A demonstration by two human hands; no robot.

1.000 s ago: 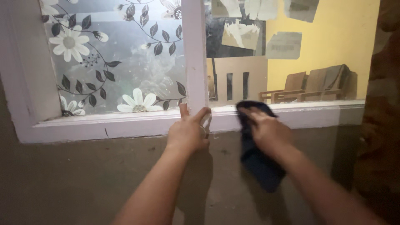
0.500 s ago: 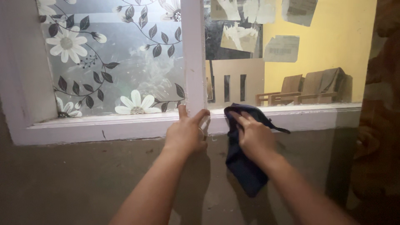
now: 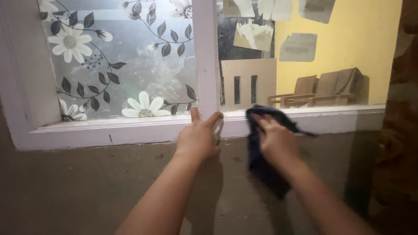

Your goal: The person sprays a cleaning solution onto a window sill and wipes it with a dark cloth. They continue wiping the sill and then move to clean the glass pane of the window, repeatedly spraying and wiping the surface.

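We press our right hand (image 3: 275, 138) flat on a dark blue cloth (image 3: 261, 161), fingers spread over its top edge against the white window sill (image 3: 130, 130), just right of the centre post (image 3: 205, 56). The cloth hangs below our palm down the wall. Our left hand (image 3: 198, 140) is curled around a small object we cannot make out, at the post's foot, two fingers raised.

Both arms outstretched, left hand (image 3: 198, 139) half-curled, right hand (image 3: 276, 139) pressing flat
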